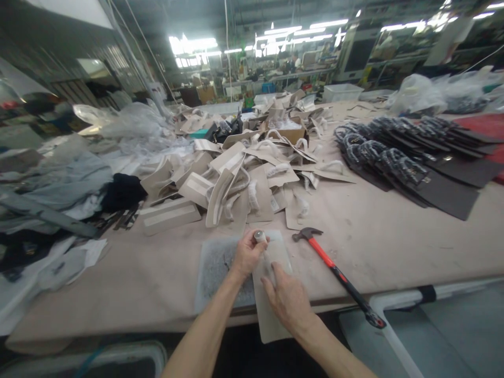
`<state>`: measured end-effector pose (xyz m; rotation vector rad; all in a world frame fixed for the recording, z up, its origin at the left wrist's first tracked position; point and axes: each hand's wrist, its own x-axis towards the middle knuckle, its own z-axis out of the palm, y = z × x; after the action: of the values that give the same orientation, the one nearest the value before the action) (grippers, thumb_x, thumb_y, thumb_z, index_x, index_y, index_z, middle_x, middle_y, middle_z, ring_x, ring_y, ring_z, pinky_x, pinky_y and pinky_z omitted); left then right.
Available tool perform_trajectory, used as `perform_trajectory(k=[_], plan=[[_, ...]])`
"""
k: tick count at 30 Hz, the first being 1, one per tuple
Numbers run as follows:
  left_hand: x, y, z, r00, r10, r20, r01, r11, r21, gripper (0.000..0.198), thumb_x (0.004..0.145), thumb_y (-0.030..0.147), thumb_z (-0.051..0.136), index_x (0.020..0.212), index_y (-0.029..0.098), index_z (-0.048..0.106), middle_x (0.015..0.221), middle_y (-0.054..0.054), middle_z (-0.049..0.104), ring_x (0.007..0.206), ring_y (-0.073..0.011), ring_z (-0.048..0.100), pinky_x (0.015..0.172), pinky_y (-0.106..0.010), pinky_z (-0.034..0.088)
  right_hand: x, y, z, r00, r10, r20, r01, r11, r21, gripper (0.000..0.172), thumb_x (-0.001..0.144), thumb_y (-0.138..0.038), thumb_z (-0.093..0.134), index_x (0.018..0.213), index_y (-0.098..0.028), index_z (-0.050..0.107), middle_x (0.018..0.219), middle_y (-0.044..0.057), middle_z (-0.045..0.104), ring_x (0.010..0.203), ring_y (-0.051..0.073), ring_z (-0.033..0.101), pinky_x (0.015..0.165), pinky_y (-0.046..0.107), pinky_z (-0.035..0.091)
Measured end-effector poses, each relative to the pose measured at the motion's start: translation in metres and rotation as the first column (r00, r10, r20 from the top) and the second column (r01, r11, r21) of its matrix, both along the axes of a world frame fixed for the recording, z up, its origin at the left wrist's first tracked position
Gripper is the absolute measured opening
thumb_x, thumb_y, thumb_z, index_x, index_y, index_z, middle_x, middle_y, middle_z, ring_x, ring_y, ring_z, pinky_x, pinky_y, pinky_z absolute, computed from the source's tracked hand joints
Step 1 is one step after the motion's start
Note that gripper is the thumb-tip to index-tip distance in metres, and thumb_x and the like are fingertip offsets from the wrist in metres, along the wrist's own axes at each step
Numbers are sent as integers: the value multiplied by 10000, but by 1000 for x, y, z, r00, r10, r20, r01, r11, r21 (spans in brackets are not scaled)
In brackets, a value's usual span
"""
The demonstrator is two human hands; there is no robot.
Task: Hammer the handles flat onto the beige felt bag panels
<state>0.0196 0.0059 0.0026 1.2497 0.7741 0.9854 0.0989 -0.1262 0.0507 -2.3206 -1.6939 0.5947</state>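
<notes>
My left hand is closed around a short whitish cylinder with a round metal end, held upright over a beige bag panel. The panel lies lengthwise over the table edge, its near end sticking out past it. My right hand grips the panel by its right side, thumb and forefinger on its face near a pale wrapped strip; its other fingers are partly hidden. Underneath is a translucent cutting board with a scuffed surface. A claw hammer with a red and black handle lies to the right.
Beyond my hands lies a heap of beige panels with wrapped handles. Dark panels with plastic-wrapped handles are stacked at the right. Plastic sheeting and cloth cover the left side. A white tubular frame stands by the near right edge.
</notes>
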Motion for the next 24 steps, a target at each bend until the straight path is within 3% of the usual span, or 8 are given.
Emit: perform_trajectory(k=[4, 8, 10, 12, 14, 17, 21, 24], plan=[[-1, 3, -16, 998, -31, -58, 32, 999, 12, 299, 735, 346, 747, 946, 156, 651, 895, -63, 751, 766, -170, 670, 708, -260, 516, -5, 2, -6, 995, -35, -98, 40, 998, 45, 462, 1010, -434, 446, 1340, -119, 515, 1023, 162, 732, 954, 324, 709, 766, 386, 493], [-4, 5, -19, 999, -20, -43, 20, 1000, -12, 339, 749, 414, 748, 943, 159, 640, 879, -64, 738, 777, -183, 673, 729, -282, 529, 25, 5, -17, 973, -77, -216, 113, 981, 157, 458, 1021, -462, 383, 1301, -145, 560, 1058, 125, 707, 977, 265, 679, 838, 368, 494], [-5, 6, -19, 999, -28, -37, 27, 1000, -12, 344, 746, 416, 754, 945, 160, 642, 875, -65, 739, 789, -189, 678, 738, -285, 530, 53, 5, -22, 983, -139, -120, 163, 960, 228, 436, 1013, -440, 400, 1256, -126, 579, 1094, 141, 676, 1018, 270, 649, 871, 372, 486], [-5, 6, -19, 999, -28, -38, 27, 1000, -6, 327, 750, 399, 751, 945, 158, 648, 874, -66, 741, 796, -189, 679, 736, -281, 526, 84, 2, -26, 973, -206, 104, 173, 950, 259, 402, 993, -407, 450, 1209, -101, 595, 1128, 177, 639, 1061, 305, 613, 890, 395, 471], [-5, 6, -20, 999, -26, -48, 26, 1000, -2, 305, 756, 377, 743, 945, 156, 654, 875, -66, 745, 795, -185, 678, 734, -275, 523, 114, -4, -31, 923, -227, 310, 170, 965, 201, 364, 981, -376, 477, 1169, -91, 602, 1088, 185, 624, 1028, 325, 604, 861, 405, 461], [-4, 5, -21, 998, -28, -61, 29, 999, 12, 282, 762, 358, 736, 945, 157, 661, 873, -61, 745, 789, -182, 674, 730, -272, 522, 145, -17, -40, 888, -181, 422, 184, 982, 35, 320, 981, -377, 493, 1114, -106, 598, 985, 153, 617, 921, 303, 622, 775, 372, 441], [-2, 5, -20, 998, -30, -64, 32, 999, 20, 263, 758, 340, 737, 938, 163, 664, 860, -52, 743, 772, -179, 670, 716, -267, 516, 160, -22, -49, 916, -149, 373, 181, 982, -53, 233, 1001, -332, 448, 1045, -138, 568, 964, 120, 623, 862, 253, 631, 709, 328, 390], [-2, 5, -19, 996, -37, -79, 39, 999, 21, 256, 757, 342, 728, 931, 166, 661, 858, -48, 741, 773, -180, 668, 719, -266, 512, 159, -15, -45, 947, -194, 257, 216, 975, -58, 131, 969, -261, 459, 927, -165, 537, 838, 71, 613, 768, 215, 604, 657, 309, 338]])
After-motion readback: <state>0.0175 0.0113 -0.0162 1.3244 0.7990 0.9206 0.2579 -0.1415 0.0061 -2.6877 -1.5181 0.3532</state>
